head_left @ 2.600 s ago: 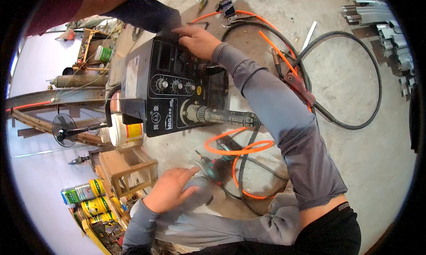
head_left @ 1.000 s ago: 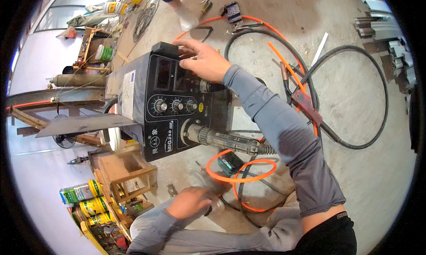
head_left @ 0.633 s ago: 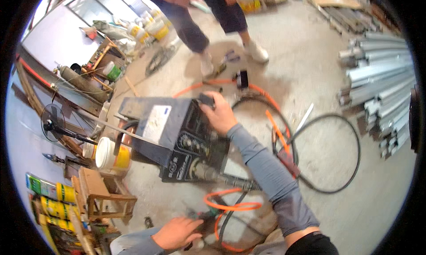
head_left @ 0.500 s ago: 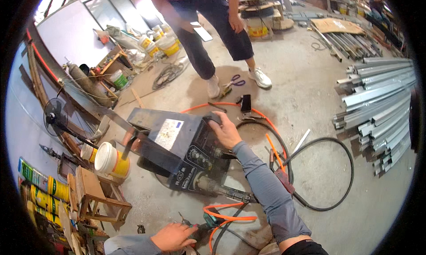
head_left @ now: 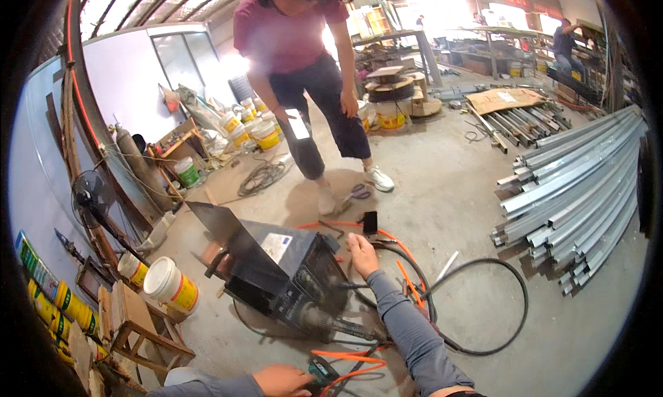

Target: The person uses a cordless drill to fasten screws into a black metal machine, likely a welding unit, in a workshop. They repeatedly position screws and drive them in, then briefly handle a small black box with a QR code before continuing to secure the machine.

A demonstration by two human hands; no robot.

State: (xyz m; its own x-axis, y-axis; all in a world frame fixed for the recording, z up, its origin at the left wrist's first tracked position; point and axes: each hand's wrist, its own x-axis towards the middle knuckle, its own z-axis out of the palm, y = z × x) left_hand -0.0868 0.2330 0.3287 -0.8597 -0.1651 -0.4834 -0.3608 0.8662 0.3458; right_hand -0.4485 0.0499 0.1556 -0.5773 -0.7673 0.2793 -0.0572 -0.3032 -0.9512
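The black welding machine point(head_left: 283, 273), standing on the concrete floor point(head_left: 449, 210), is touched at its top edge by the open right hand point(head_left: 362, 253) while the left hand point(head_left: 282, 381) is closed on a small teal tool point(head_left: 322, 371); judged heavy and rigid, it is best gripped by its casing edges.

Down at six o'clock, the left hand point(head_left: 282, 381) is sliced by the bottom edge, and whatever small dark-green object point(head_left: 322, 371) sits at its fingertips is too blurred to name. The right hand point(head_left: 362, 255) rests by the black machine point(head_left: 283, 276), fingertips lost against its dark casing, so no telling whether they touch a control. The machine's front panel faces away; its dials can't be read. At twelve o'clock, the standing person point(head_left: 304, 72) is cut off above the shoulders. Far back at one o'clock, another figure point(head_left: 565, 41) is too small to make out.
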